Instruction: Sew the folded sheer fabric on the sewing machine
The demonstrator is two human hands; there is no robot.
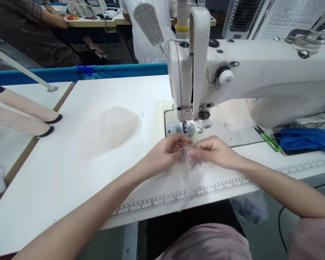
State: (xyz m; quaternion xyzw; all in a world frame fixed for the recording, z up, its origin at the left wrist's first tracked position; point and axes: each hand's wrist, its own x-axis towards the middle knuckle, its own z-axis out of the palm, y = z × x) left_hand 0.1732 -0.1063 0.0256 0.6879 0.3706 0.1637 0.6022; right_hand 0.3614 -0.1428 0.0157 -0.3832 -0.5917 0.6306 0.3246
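A thin, sheer piece of fabric point(188, 173) hangs between my two hands, just in front of the sewing machine point(184, 79). My left hand point(172, 150) pinches its left edge, close to the needle plate point(174, 128). On the other side, the fingertips of my right hand point(212, 151) are closed on the same fabric. Its lower end drapes over the printed ruler point(157, 202) at the table's front edge. The fabric is so see-through that its outline is hard to make out. Another sheer, pale piece point(119, 126) lies flat on the table to the left.
Green-handled thread snips point(269, 139) and a folded blue cloth point(300, 139) lie at the right. Two pale, dark-ended rolls point(27, 104) stick in from the left. Behind the blue strip point(119, 68), other people are near another table point(92, 23). A plastic bag point(250, 207) hangs below.
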